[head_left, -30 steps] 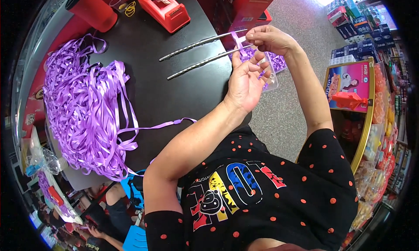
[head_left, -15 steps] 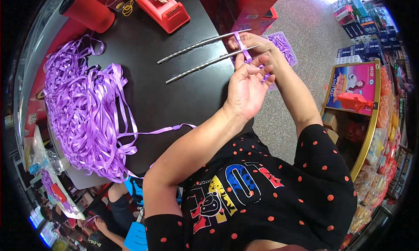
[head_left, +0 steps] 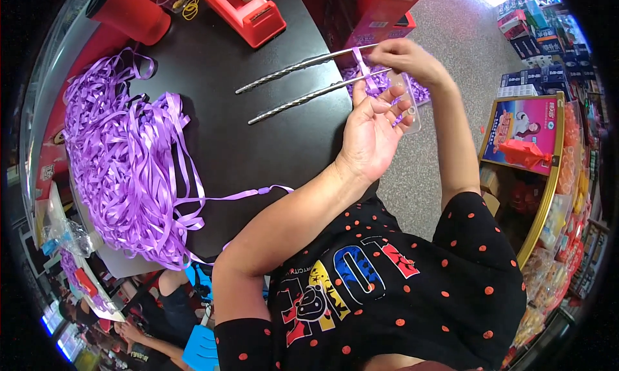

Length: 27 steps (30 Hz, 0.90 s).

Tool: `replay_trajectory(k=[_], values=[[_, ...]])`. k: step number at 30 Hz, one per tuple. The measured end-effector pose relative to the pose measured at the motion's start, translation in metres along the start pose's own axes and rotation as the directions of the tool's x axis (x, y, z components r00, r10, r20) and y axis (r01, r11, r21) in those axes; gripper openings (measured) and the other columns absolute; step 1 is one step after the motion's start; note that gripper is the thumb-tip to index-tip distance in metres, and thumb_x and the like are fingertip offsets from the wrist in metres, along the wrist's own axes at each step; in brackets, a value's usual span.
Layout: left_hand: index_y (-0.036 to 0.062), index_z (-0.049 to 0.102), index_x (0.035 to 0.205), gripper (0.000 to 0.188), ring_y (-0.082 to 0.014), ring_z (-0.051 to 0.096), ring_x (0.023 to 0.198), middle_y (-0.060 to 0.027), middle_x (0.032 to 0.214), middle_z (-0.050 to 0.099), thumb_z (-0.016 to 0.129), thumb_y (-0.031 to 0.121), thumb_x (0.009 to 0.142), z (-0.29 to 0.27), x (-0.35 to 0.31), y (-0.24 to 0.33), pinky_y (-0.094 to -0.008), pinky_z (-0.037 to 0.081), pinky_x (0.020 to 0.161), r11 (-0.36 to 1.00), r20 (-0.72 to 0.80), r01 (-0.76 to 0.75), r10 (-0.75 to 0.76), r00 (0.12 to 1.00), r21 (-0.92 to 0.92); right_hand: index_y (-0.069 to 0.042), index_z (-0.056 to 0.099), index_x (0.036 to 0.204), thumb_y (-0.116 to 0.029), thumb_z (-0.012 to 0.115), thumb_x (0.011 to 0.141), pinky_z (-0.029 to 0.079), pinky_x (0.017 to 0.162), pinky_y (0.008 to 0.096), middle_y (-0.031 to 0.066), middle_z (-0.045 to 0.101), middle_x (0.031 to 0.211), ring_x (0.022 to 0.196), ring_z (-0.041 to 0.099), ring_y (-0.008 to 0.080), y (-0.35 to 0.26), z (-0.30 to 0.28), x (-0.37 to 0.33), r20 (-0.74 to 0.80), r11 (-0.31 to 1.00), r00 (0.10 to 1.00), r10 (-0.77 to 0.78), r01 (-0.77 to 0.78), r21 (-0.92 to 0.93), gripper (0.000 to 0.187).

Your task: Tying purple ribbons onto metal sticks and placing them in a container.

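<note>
Two metal rods [head_left: 293,68] jut past the surface's [head_left: 225,158] right edge, a purple ribbon [head_left: 358,60] across their ends. There the left hand [head_left: 373,137] turns palm up, fingers apart; whether the blurred right hand [head_left: 409,58] grips, I cannot tell. Open surface separates rods from ribbon pile [head_left: 129,164].

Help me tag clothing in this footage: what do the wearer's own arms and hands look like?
Black short sleeves with scattered orange-red dots cover the upper arms, matching the shirt. Both forearms are bare below them. The left hand wears no glove; neither does the right hand, which is blurred, hiding finer detail.
</note>
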<state>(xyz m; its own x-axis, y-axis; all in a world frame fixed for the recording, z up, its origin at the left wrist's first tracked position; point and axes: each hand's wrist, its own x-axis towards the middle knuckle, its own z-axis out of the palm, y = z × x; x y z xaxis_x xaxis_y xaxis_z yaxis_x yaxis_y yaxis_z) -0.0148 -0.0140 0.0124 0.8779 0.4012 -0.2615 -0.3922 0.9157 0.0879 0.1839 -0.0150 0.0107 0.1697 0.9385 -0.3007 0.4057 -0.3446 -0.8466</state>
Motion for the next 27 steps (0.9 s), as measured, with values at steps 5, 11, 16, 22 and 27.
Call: replay_trajectory(k=[5,11,16,22,27], values=[[0.0212,0.037,0.127,0.050,-0.0252,0.051,0.104,-0.0096,0.113,0.051,0.049,0.009,0.079,0.000,-0.001,0.003,-0.0425,0.041,0.091,1.000,0.005,-0.001,0.000,1.000,0.020,-0.003,0.064,0.098,-0.017,0.062,0.087,0.045,0.068,0.0250,-0.0003,0.059,0.081,0.078,0.054,0.0096,-0.061,0.005,-0.019,-0.114,0.933,0.958,-0.264,0.223,-0.281,0.018],[0.0207,0.037,0.126,0.049,-0.0247,0.050,0.104,-0.0096,0.112,0.051,0.049,0.008,0.079,-0.002,0.000,0.003,-0.0428,0.040,0.091,1.000,0.012,0.007,-0.007,1.000,0.020,-0.015,0.067,0.105,-0.006,0.060,0.076,0.049,0.077,0.0313,0.0039,0.055,0.096,0.090,0.057,0.0208,-0.068,0.005,-0.010,0.324,0.337,0.746,-0.582,0.583,-0.739,0.031],[0.0204,0.034,0.125,0.050,-0.0246,0.052,0.101,-0.0100,0.111,0.051,0.049,0.007,0.078,-0.002,0.000,0.003,-0.0431,0.041,0.090,1.000,-0.002,0.008,-0.008,1.000,0.014,-0.020,0.064,0.116,-0.010,0.056,0.080,0.049,0.082,0.0323,0.0044,0.058,0.100,0.097,0.055,0.0211,-0.045,-0.006,-0.023,0.304,0.385,0.789,-0.534,0.547,-0.744,0.039],[0.0214,0.034,0.123,0.049,-0.0240,0.053,0.099,-0.0101,0.109,0.053,0.048,0.006,0.078,0.001,0.001,0.002,-0.0426,0.042,0.088,1.000,-0.017,0.013,-0.013,1.000,-0.007,-0.010,0.063,0.116,-0.002,0.057,0.082,0.044,0.089,0.0291,0.0058,0.061,0.105,0.100,0.055,0.0184,0.005,-0.007,-0.016,-0.061,0.801,0.824,-0.563,0.526,-0.286,0.036],[0.0061,0.044,0.117,0.033,-0.0230,0.057,0.098,-0.0129,0.108,0.060,0.045,0.010,0.084,-0.004,0.000,-0.002,-0.0395,0.046,0.083,0.995,0.018,0.062,-0.064,0.998,0.072,-0.004,0.062,0.114,-0.015,0.057,0.089,0.047,0.075,0.0233,0.0030,0.061,0.092,0.088,0.058,0.0131,-0.035,0.019,0.003,-0.276,0.778,0.736,-0.618,0.522,-0.350,0.028]])
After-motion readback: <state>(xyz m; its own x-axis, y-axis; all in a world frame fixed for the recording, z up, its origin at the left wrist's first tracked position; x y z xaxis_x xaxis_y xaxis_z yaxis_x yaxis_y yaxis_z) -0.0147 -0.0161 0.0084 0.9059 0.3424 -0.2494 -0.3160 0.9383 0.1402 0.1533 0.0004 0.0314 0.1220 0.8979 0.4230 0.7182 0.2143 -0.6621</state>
